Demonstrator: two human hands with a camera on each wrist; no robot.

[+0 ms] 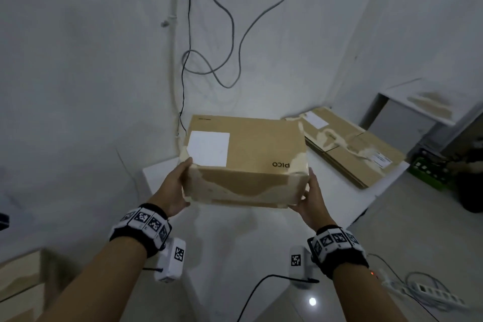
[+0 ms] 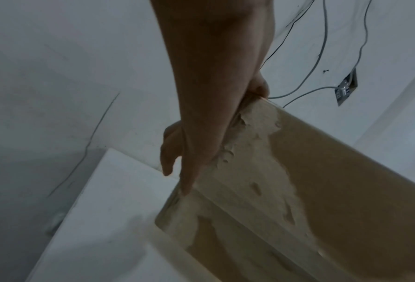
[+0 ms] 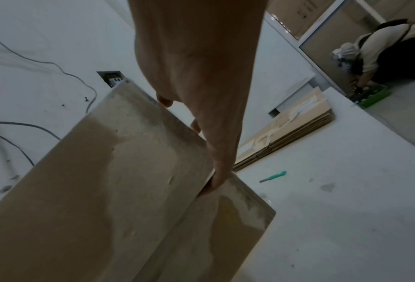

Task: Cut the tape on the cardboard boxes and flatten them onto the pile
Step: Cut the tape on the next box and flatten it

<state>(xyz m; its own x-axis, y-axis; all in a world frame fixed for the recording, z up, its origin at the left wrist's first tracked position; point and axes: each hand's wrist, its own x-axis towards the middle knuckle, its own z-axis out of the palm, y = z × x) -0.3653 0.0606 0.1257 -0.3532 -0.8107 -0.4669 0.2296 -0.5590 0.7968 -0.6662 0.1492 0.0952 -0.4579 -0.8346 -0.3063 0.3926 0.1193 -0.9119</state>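
I carry a closed brown cardboard box [image 1: 243,165] with a white label and torn, peeled patches along its edges, just above the white table [image 1: 326,191]. My left hand [image 1: 180,185] presses flat on its left end, thumb at the top corner. My right hand [image 1: 311,196] presses on the right end with straight fingers. The left wrist view has my left hand [image 2: 201,114] laid along the box [image 2: 322,181]. In the right wrist view my right hand [image 3: 213,114] lies on the box [image 3: 105,190]. Flattened boxes form a pile [image 1: 358,149] at the table's far right. A green-handled knife [image 3: 273,176] lies on the table.
Loose cables [image 1: 230,34] hang on the wall behind the table. Another cardboard box [image 1: 18,282] sits at the lower left. A green crate [image 1: 428,172] and a crouching person [image 3: 382,49] are beyond the table's right end. A power strip [image 1: 428,293] lies on the floor.
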